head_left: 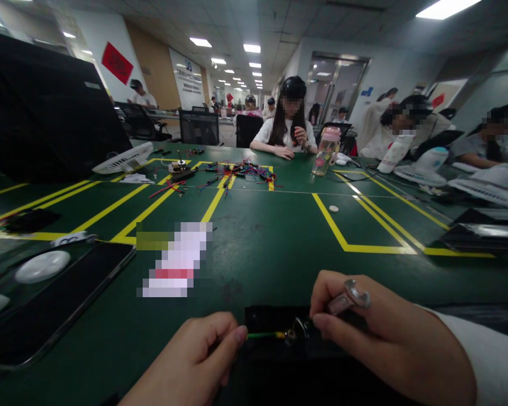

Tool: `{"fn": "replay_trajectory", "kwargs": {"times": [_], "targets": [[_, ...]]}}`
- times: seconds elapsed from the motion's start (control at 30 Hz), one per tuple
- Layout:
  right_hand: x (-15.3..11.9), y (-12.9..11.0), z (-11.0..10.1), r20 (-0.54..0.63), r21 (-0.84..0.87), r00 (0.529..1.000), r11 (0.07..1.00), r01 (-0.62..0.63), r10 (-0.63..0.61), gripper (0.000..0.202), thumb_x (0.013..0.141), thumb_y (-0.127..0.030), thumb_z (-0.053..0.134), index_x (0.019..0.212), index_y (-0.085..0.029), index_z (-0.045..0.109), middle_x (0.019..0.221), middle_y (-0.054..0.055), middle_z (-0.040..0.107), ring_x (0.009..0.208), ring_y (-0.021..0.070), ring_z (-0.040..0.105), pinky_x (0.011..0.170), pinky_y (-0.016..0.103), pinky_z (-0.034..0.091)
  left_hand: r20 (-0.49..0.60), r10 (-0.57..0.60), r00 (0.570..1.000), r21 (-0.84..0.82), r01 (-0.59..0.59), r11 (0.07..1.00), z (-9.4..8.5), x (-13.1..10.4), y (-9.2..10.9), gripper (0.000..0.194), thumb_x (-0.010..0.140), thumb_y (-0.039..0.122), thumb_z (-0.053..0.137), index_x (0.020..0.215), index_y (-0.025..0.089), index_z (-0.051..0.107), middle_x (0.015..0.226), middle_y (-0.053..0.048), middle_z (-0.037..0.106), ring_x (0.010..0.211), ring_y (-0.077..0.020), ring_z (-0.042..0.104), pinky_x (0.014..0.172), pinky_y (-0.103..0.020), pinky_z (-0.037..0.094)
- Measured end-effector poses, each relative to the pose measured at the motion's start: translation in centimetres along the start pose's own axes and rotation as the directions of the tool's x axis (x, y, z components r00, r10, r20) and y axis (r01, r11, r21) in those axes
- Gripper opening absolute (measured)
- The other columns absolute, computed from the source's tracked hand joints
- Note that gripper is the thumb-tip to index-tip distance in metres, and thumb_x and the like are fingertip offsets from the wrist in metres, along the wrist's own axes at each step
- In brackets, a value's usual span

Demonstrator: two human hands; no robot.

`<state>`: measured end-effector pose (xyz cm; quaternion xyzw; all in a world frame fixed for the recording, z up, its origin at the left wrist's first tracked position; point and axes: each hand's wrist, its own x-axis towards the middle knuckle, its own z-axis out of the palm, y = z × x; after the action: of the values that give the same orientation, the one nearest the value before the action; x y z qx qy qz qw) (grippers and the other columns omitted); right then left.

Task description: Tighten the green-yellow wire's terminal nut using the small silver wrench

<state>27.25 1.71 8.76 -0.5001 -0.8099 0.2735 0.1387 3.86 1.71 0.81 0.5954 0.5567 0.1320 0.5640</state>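
My left hand [205,347] pinches the end of a thin green wire [262,335] between thumb and forefinger. The wire runs right to a yellowish end at a small ring-like metal piece [291,335], beside a round shiny metal part [300,327]. At that part are the fingertips of my right hand [376,332], closed, with an open-ended wrench [349,298] held in it, its jaw sticking out above the fingers. What exactly the right fingertips pinch is hard to see. Under both hands lies a black object [262,316], its lower part lost in dark.
A phone-like black slab [63,299] and a white mouse [42,266] lie to the left. A blurred-out paper [175,262] sits mid-table. Bundled wires [241,172] and a pink-lidded bottle [327,149] stand farther back, before a seated person [285,127]. A black monitor [46,107] rises at left.
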Motion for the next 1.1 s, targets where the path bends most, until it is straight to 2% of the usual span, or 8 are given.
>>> {"fn": "replay_trajectory", "kwargs": {"times": [0.17, 0.37, 0.6, 0.73, 0.9, 1.0, 1.1], "targets": [[-0.7, 0.3, 1.4, -0.039, 0.010, 0.997, 0.998, -0.061, 0.062, 0.008, 0.086, -0.017, 0.052, 0.082, -0.023, 0.056, 0.073, -0.003, 0.063, 0.065, 0.0163, 0.058, 0.058, 0.028, 0.043, -0.018, -0.006, 1.000, -0.010, 0.006, 1.000, 0.1, -0.2, 0.2, 0.045, 0.086, 0.062, 0.042, 0.067, 0.020, 0.044, 0.051, 0.008, 0.043, 0.034, -0.0063, 0.038, 0.031, -0.013, 0.024], [-0.5, 0.3, 2.1, -0.011, -0.043, 0.993, 0.992, -0.116, 0.116, 0.005, 0.086, -0.024, 0.054, 0.082, -0.024, 0.057, 0.075, -0.001, 0.065, 0.066, 0.0196, 0.060, 0.057, 0.029, 0.040, -0.012, 0.017, 1.000, 0.003, -0.017, 1.000, 0.1, 0.0, -0.2, 0.044, 0.087, 0.060, 0.041, 0.068, 0.020, 0.044, 0.052, 0.007, 0.045, 0.034, -0.0061, 0.040, 0.031, -0.013, 0.024], [-0.2, -0.1, 2.2, 0.057, -0.149, 0.995, 0.986, -0.069, 0.078, 0.008, 0.086, -0.017, 0.051, 0.082, -0.022, 0.056, 0.078, 0.002, 0.065, 0.069, 0.0214, 0.060, 0.057, 0.030, 0.041, 0.007, 0.013, 1.000, 0.002, -0.013, 1.000, 0.0, 0.0, 0.0, 0.045, 0.087, 0.060, 0.041, 0.067, 0.020, 0.044, 0.053, 0.007, 0.046, 0.033, -0.0058, 0.038, 0.031, -0.013, 0.025], [0.3, -0.6, 1.2, 0.137, -0.189, 0.989, 0.981, -0.037, 0.064, 0.008, 0.086, -0.016, 0.054, 0.085, -0.024, 0.057, 0.081, 0.001, 0.066, 0.072, 0.0217, 0.061, 0.059, 0.030, 0.044, -0.008, 0.003, 1.000, -0.001, -0.003, 1.000, 0.0, -0.1, 0.3, 0.044, 0.086, 0.061, 0.042, 0.067, 0.020, 0.045, 0.053, 0.007, 0.046, 0.033, -0.0064, 0.039, 0.031, -0.014, 0.025], [1.2, -0.8, -0.1, 0.257, -0.187, 0.966, 0.979, 0.077, -0.027, 0.010, 0.084, -0.013, 0.058, 0.086, -0.023, 0.057, 0.082, 0.000, 0.067, 0.070, 0.0184, 0.060, 0.060, 0.028, 0.045, 0.014, 0.015, 1.000, 0.000, -0.015, 1.000, -0.1, 0.0, 0.1, 0.044, 0.087, 0.059, 0.041, 0.067, 0.020, 0.043, 0.053, 0.007, 0.045, 0.033, -0.0058, 0.038, 0.031, -0.013, 0.025], [1.2, -0.6, -0.3, 0.199, -0.142, 0.978, 0.986, 0.082, -0.053, 0.010, 0.084, -0.012, 0.058, 0.084, -0.022, 0.057, 0.078, -0.002, 0.065, 0.068, 0.0161, 0.059, 0.059, 0.026, 0.043, 0.021, 0.022, 1.000, 0.006, -0.022, 1.000, -0.1, 0.1, -0.1, 0.044, 0.088, 0.059, 0.040, 0.068, 0.020, 0.043, 0.051, 0.008, 0.044, 0.033, -0.0060, 0.038, 0.031, -0.013, 0.024], [0.5, 0.0, 0.0, 0.046, -0.050, 0.998, 0.998, 0.036, -0.033, 0.010, 0.088, -0.015, 0.053, 0.080, -0.022, 0.055, 0.070, -0.004, 0.060, 0.062, 0.0132, 0.055, 0.055, 0.023, 0.041, 0.019, 0.025, 0.999, 0.018, -0.026, 1.000, -0.1, 0.1, -0.1, 0.044, 0.089, 0.058, 0.040, 0.068, 0.020, 0.044, 0.051, 0.007, 0.043, 0.034, -0.0064, 0.039, 0.031, -0.013, 0.024]]}}
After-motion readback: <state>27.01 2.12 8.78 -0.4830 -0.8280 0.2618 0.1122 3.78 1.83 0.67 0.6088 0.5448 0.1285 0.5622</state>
